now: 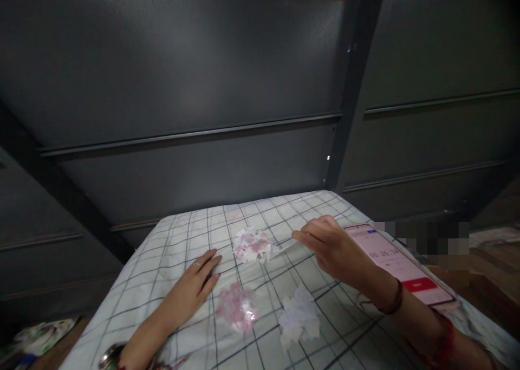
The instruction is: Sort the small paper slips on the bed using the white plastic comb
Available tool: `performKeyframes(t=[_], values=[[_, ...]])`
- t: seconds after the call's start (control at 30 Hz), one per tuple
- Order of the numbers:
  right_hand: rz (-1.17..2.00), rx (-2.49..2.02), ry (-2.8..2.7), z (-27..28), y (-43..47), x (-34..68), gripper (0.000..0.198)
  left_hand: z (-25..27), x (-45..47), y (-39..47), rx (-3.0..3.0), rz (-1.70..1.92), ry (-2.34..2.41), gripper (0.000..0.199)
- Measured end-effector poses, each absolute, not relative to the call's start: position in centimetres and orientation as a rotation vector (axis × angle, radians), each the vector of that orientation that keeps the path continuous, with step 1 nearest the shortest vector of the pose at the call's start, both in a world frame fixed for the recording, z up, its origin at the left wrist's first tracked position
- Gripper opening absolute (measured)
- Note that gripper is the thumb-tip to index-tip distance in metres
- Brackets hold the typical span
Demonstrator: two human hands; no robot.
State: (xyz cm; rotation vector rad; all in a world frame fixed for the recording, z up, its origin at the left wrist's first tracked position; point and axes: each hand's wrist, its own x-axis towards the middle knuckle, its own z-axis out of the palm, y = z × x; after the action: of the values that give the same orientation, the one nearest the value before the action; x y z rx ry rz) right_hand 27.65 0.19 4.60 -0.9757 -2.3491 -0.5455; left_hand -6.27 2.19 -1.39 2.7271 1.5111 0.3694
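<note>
White paper scraps flecked pinkish-red (251,245): lay heaped between both hands, near each, touching neither. Saw the left hand (199,277) flat on the dark-gridded white cloth (182,240), fingers loosely spread; the right hand (323,242) with fingers bunched, could not tell whether around a scrap. Nearer, saw a shiny pink heap (235,306) just beside the left thumb, a ragged white paper heap (299,316), and, by the right forearm, a lit rectangular phone (400,264).

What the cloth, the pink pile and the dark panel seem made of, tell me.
Cloth: matte fabric, probably woven; it drapes with soft creases.
Pink pile: glossy, likely thin plastic, at least on top; a bright glint shows.
Dark panel: perhaps painted metal, dull sheen; flat, rigid-looking, with straight ridges.
</note>
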Motion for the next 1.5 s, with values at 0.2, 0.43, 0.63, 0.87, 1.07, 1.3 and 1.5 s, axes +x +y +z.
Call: performKeyframes(t=[0.2,0.43,0.63,0.87,1.07,1.3,1.5], values=[[-0.579,-0.985,-2.349,4.5,0.1,27.8,0.05,-1.1,-6.1,2.1,2.735,0.336,1.502,0.043],[-0.672,-1.093,-2.269,4.6,0.4,27.9,0.043,-1.5,-6.3,2.3,2.785,0.412,1.49,0.041],[-0.61,-1.022,-2.313,4.7,0.0,27.7,0.045,-1.7,-6.3,2.4,2.807,0.445,1.486,0.04],[-0.522,-0.916,-2.315,4.8,-0.3,27.7,0.042,-1.6,-6.3,2.3,2.814,0.399,1.49,0.041],[-0.538,-0.924,-2.321,4.8,-0.5,27.5,0.044,-1.5,-6.2,2.2,2.803,0.381,1.497,0.04],[-0.534,-0.855,-2.281,4.7,-0.8,26.9,0.041,-1.4,-6.2,2.2,2.809,0.398,1.487,0.039],[-0.565,-0.844,-2.267,5.0,-1.1,26.5,0.042,-1.1,-6.1,2.1,2.8,0.36,1.492,0.042]])
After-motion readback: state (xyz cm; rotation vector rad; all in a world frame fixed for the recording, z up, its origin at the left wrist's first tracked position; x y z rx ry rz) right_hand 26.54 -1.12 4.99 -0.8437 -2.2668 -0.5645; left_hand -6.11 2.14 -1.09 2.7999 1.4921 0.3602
